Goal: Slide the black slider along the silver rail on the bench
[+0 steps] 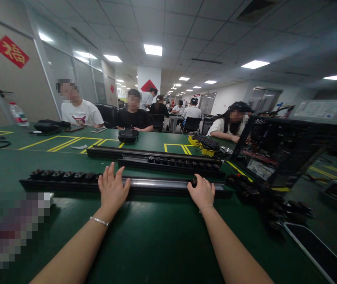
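Observation:
A long black channel with a shiny metal strip [159, 182] lies across the green table in front of me. Several small black wheel-like parts [68, 176] sit in a row along its left half. My left hand [113, 191] rests over the channel at the right end of that row, its fingers spread. Farther right, my right hand [202, 192] is closed around a small dark round piece [194, 181] at the channel; its exact kind is unclear. To the right lies a loose heap of black parts [270, 207].
Behind are a second channel with similar parts [171, 163] and another long black channel [106, 151]. An open computer case [260, 154] stands at right, near a phone-like slab [316, 248]. Black pouches [128, 135] and a bottle [18, 114] stand farther back. People sit across the table.

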A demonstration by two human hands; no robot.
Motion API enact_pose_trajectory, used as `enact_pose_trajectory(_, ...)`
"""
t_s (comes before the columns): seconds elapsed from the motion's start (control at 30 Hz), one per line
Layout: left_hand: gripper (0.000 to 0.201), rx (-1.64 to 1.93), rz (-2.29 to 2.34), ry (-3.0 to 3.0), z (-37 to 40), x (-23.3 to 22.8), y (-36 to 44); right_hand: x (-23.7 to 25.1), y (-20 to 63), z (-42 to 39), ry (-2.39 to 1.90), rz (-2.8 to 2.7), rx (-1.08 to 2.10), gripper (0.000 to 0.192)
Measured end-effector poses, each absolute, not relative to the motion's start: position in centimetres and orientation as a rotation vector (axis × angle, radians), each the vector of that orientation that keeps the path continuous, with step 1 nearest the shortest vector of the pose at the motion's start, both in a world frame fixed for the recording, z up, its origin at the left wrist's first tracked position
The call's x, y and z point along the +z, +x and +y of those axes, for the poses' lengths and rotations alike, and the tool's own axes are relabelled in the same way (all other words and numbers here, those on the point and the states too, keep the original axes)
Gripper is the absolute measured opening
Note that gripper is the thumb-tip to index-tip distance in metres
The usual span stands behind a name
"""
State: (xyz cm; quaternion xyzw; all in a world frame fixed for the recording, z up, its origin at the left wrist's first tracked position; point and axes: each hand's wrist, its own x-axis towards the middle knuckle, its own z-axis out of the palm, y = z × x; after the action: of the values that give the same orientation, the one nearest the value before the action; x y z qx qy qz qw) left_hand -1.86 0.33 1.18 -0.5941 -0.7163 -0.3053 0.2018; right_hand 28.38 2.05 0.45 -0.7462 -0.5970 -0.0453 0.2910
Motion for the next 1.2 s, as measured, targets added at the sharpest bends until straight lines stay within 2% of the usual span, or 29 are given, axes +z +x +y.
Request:
enact_pose_trajectory(0.2, 0.048, -0.717, -2.126, -1.816, 1.9, -0.6, -3.8, 0.9, 28.4, 2.0, -2.051, -1.585, -0.078, 0.048)
enact_pose_trajectory(1.2, 0.047, -0.737, -2.14, -1.828, 2.1, -0.6, -3.9, 1.3, 29.1, 1.7, -2.093, -1.477, -0.033, 0.051)
